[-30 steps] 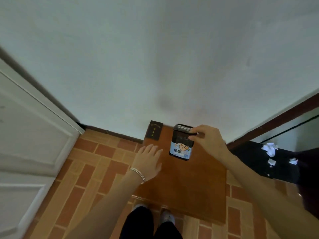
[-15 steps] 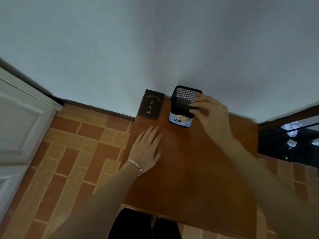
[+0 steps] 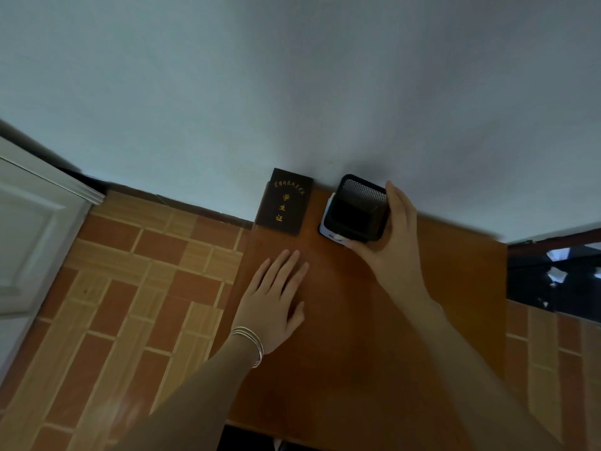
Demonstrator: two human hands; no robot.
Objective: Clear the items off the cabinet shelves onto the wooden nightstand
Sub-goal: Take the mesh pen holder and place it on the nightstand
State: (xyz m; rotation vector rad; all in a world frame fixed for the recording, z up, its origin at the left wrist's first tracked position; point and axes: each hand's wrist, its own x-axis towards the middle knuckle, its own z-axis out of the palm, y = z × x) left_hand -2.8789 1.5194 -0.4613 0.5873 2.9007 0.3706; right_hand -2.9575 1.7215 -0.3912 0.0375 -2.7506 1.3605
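My right hand [image 3: 395,237] clasps the black mesh pen holder [image 3: 356,208] on the wooden nightstand [image 3: 374,320], beside the dark booklet [image 3: 285,202]; my left hand [image 3: 276,296] lies flat, empty; cabinet unseen.

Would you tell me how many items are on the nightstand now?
2: a dark booklet at the back left against the wall, and a black mesh pen holder beside it, gripped by the right hand.

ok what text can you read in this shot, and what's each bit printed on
"学生证": three gold characters running down the cover of the dark booklet, which leans on the wall at the back of the nightstand.
Arched gold line above it on the same cover: too small and blurred to read.
White label low on the mesh holder in the right hand: mostly hidden, nothing readable.
The left hand lies flat; no other text.
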